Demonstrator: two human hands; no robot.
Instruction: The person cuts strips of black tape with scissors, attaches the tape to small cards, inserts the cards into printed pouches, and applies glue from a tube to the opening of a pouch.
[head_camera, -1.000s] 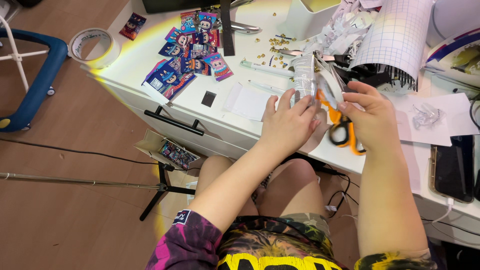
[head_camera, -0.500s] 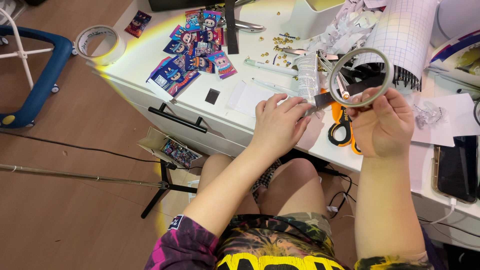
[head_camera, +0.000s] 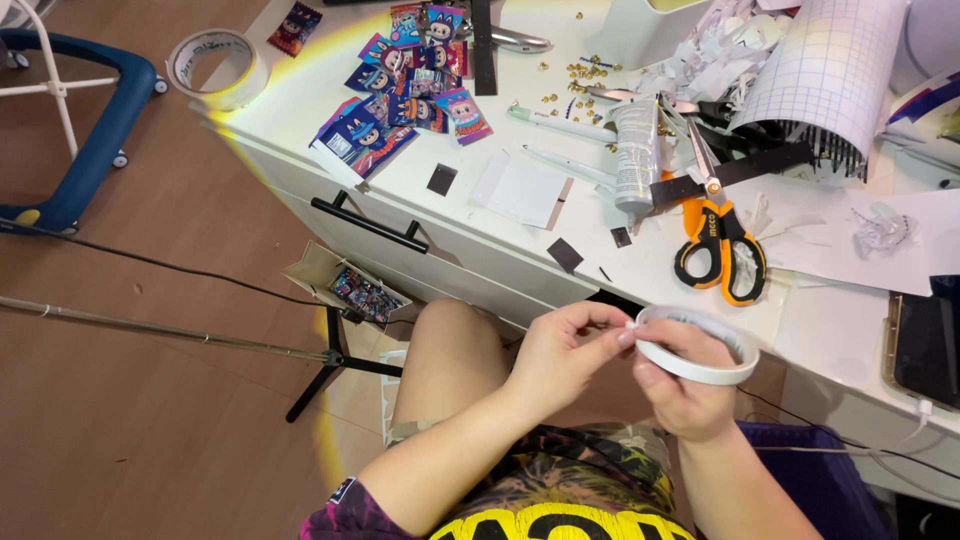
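Note:
My right hand (head_camera: 684, 392) grips a thin white roll of tape (head_camera: 700, 345), held low over my lap just in front of the white desk (head_camera: 480, 240). The fingertips of my left hand (head_camera: 565, 345) pinch at the roll's left edge, where the tape end is. Both hands are close together below the desk edge. On the desk above them lie orange-handled scissors (head_camera: 720, 240) and a grey tube (head_camera: 636, 150).
Colourful small packets (head_camera: 400, 100) lie at the desk's back left, beside a large tape roll (head_camera: 215, 65). Small black squares (head_camera: 442, 180), white paper (head_camera: 520, 190), gold studs (head_camera: 580, 75), a gridded sheet roll (head_camera: 830, 70) and a phone (head_camera: 925, 340) are also there. A stand's legs (head_camera: 330, 360) are on the floor.
My hands have come down from above the desk to my lap. The tape roll, raised in the right hand half a second ago, is now held low with the left fingers picking at it.

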